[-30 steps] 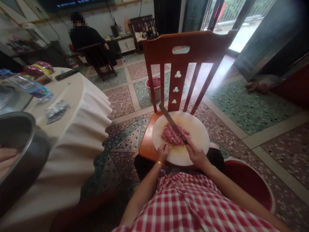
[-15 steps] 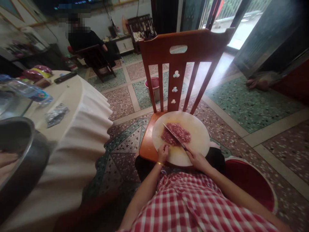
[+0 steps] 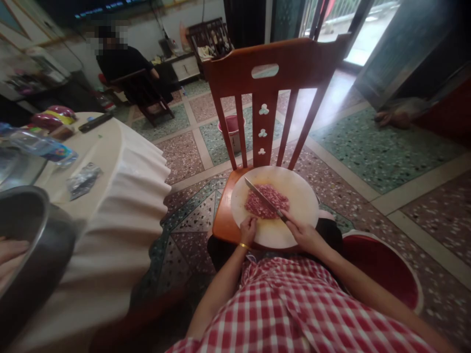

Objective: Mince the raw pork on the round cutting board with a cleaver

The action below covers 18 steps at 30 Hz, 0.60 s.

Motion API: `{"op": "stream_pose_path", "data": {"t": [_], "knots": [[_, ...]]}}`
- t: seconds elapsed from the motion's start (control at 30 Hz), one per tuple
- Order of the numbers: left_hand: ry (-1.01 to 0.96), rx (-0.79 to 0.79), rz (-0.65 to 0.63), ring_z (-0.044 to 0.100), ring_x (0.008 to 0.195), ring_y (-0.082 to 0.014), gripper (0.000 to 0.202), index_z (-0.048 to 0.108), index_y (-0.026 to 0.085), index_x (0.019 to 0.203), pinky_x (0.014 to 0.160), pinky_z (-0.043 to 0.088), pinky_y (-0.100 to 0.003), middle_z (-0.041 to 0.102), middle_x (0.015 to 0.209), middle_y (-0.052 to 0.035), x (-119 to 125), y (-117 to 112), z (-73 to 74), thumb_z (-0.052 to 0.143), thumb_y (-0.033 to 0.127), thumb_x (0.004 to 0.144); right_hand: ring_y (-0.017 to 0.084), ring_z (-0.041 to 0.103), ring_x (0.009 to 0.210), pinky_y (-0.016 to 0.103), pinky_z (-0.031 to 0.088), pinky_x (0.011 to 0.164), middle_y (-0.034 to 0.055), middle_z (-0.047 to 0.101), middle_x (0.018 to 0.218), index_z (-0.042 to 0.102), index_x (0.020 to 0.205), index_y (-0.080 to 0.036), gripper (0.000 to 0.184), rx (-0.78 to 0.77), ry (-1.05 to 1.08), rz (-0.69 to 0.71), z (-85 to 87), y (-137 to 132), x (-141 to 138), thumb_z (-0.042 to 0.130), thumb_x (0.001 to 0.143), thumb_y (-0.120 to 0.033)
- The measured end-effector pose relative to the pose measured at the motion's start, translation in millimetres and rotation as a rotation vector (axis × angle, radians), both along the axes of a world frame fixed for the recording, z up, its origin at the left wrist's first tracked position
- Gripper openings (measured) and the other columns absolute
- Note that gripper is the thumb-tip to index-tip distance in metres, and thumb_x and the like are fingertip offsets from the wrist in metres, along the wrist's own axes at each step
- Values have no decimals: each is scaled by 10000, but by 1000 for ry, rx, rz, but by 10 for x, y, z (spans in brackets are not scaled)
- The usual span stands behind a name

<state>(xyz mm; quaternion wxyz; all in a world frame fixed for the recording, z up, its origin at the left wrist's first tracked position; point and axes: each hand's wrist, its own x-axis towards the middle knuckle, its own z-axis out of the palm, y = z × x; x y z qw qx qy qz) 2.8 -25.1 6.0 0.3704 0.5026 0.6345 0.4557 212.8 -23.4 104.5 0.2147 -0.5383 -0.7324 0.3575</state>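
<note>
A round white cutting board [image 3: 301, 196] lies on the seat of a red-brown wooden chair [image 3: 272, 73] in front of me. A heap of minced pink meat [image 3: 270, 196] sits in its middle. My right hand [image 3: 303, 234] is closed round the handle of a knife [image 3: 260, 195], whose blade slants up to the left over the meat. My left hand [image 3: 248, 229], with a gold bangle at the wrist, rests curled on the near left edge of the board, beside the meat.
A round table with a white pleated cloth [image 3: 121, 196] stands at my left, bearing a steel bowl [image 3: 33, 245], a plastic bottle [image 3: 40, 147] and a remote. A red basin [image 3: 386, 274] sits on the floor at my right. A small bucket [image 3: 231, 128] and a seated person [image 3: 125, 63] are beyond.
The knife came down onto the meat half a second ago and its blade has now lifted a little again. My left hand has stayed on the board's edge.
</note>
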Motion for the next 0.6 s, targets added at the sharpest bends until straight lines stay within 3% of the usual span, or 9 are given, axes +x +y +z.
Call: {"op": "stream_pose_path", "data": {"t": [0.1, 0.27, 0.37, 0.47, 0.53, 0.6], "knots": [[17, -10, 0, 486, 619, -106, 212, 578, 157, 751, 598, 374, -206, 536, 627, 8, 7, 6, 14, 418, 290, 786, 227, 525, 1013, 315, 435, 853, 42, 543, 1152, 339, 1342, -245, 440, 94, 114, -9, 87, 4, -5, 339, 913, -340], [43, -5, 12, 477, 601, -105, 221, 576, 160, 756, 589, 370, -209, 537, 630, 2, 3, 5, 20, 400, 287, 795, 245, 534, 993, 348, 446, 839, 46, 580, 1092, 485, 1245, -254, 394, -44, 101, -100, -239, 4, 52, 399, 866, -321], [47, -7, 11, 461, 582, -101, 223, 574, 157, 759, 570, 362, -203, 520, 616, 8, -3, 8, 18, 400, 292, 794, 196, 603, 731, 274, 502, 606, 47, 632, 870, 487, 1242, -223, 431, -212, 310, -182, -314, -107, 227, 415, 856, -401], [48, 3, -1, 457, 579, -99, 224, 576, 156, 754, 568, 357, -199, 510, 609, 15, 0, 9, 24, 405, 296, 792, 104, 426, 341, 179, 335, 312, -33, 522, 542, 352, 1328, -193, 584, -407, 610, -336, -291, -330, 468, 446, 832, -486], [37, -6, -3, 442, 555, -95, 225, 573, 157, 748, 550, 349, -196, 489, 581, 23, 5, 7, 29, 409, 305, 791, 80, 344, 289, 158, 264, 279, -64, 462, 495, 270, 1360, -205, 663, -488, 751, -457, -339, -495, 608, 484, 808, -502], [20, -19, 3, 429, 535, -93, 224, 570, 158, 743, 529, 341, -193, 475, 560, 27, 10, 7, 30, 413, 311, 787, 84, 349, 292, 156, 266, 275, -66, 457, 499, 229, 1370, -225, 702, -553, 821, -559, -461, -624, 684, 507, 790, -505]]}}
